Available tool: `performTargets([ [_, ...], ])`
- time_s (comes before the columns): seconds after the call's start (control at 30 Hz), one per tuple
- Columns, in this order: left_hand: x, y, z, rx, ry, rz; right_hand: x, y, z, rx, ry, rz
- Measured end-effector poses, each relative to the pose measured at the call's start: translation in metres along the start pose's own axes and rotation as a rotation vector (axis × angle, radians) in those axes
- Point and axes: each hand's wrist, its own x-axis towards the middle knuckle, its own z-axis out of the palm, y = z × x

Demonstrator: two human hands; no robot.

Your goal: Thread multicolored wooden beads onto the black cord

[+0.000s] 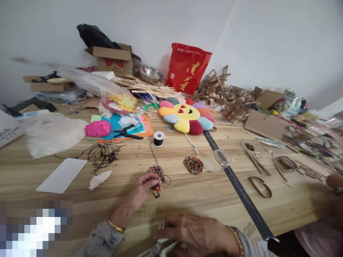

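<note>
My left hand (143, 188) pinches a short strand of small multicoloured beads (156, 193), which hangs in a loop below the fingers. Behind it lies a heap of similar beads (158, 170), partly hidden by the fingers. Black cord runs from a white spool (159, 139) down to the beads and curls out to their right. My right hand (194, 233), low in the head view, is closed around what look like scissors (158, 248), cut off by the bottom edge. Another pile of beads (193, 165) rests to the right, beside a clear round lid (210, 165).
A flower cushion (187, 114) and a red bag (186, 67) are at the back. Black-handled pliers (127, 134), black cords (103, 155) and white paper (62, 175) lie left. A dark strip (241, 191) crosses the table at right, near woven pieces and a person's arm.
</note>
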Motion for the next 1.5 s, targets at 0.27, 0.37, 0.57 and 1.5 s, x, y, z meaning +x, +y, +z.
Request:
performTargets([
  [0.27, 0.002, -0.001, -0.004, -0.056, 0.047, -0.022, -0.024, 0.035, -0.01, 1.042, 0.168, 0.224],
  [0.37, 0.002, 0.0, -0.004, -0.04, 0.056, -0.032, -0.025, 0.041, -0.006, 1.123, 0.267, 0.269],
  [0.57, 0.001, 0.003, -0.002, -0.016, 0.085, -0.031, -0.024, 0.043, 0.003, 1.064, 0.372, 0.347],
  [1.5, 0.0, -0.002, 0.001, 0.054, 0.066, -0.009, 0.008, 0.034, 0.004, 0.645, 0.544, 0.405],
])
